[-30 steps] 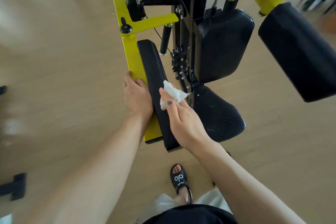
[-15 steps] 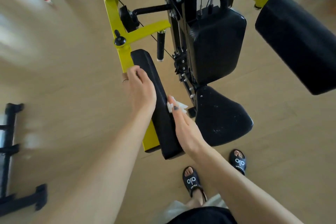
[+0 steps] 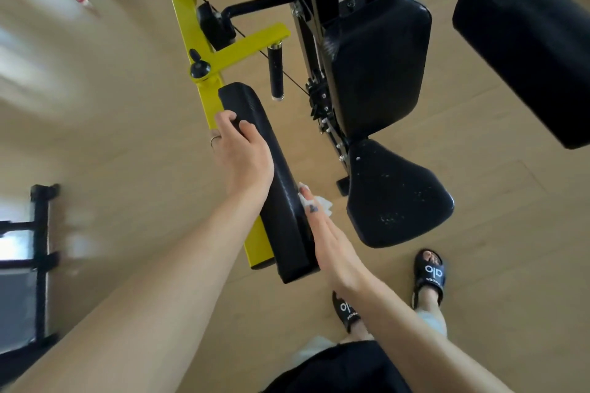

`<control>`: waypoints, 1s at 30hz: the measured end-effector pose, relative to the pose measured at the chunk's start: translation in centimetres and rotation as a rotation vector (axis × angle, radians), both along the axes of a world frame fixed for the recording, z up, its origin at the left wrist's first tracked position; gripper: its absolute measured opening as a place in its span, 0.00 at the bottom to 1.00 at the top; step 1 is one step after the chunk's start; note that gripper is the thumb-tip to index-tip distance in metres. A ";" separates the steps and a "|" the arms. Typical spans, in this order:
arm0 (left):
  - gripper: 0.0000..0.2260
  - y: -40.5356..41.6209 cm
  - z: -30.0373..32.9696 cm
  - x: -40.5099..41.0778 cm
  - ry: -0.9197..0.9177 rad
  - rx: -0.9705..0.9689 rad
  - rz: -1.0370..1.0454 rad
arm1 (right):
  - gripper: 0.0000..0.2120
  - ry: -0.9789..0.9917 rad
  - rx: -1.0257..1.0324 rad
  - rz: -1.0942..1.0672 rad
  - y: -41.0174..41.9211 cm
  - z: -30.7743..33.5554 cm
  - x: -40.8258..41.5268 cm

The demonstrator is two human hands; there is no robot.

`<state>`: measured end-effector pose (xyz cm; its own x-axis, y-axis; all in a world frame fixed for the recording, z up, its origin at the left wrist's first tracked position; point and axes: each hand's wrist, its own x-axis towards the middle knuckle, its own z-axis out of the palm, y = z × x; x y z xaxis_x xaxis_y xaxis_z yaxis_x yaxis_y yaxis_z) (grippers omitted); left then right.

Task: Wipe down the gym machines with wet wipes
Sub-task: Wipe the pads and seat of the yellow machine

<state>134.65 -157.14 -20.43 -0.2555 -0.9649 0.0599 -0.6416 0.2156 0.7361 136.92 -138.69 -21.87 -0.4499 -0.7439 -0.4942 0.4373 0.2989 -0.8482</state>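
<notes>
The left hand (image 3: 242, 156) grips the upper part of the long black arm pad (image 3: 277, 182), its fingers (image 3: 228, 120) curled over the edge. The right hand (image 3: 329, 242), fingers straight, presses a white wet wipe (image 3: 322, 202) against the pad's right side, near its lower end, beside the black seat (image 3: 396, 198).

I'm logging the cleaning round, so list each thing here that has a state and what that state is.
left hand: fingers curled over the arm pad's edge, steadying it
right hand: fingers straight, pressing the wet wipe to the pad's side
wet wipe: crumpled, mostly hidden
arm pad: being wiped
seat pad: speckled, untouched
</notes>
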 end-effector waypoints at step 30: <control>0.11 0.7 0.9 -0.1 -0.065 -0.014 0.003 | 0.20 -0.184 0.053 -0.066 4.4 -4.0 2.7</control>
<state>134.52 -156.41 -19.54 -0.2568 -0.9648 0.0571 -0.6887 0.2241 0.6895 139.58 -134.33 -25.85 -0.3954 -0.6863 -0.6105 0.6037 0.3068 -0.7358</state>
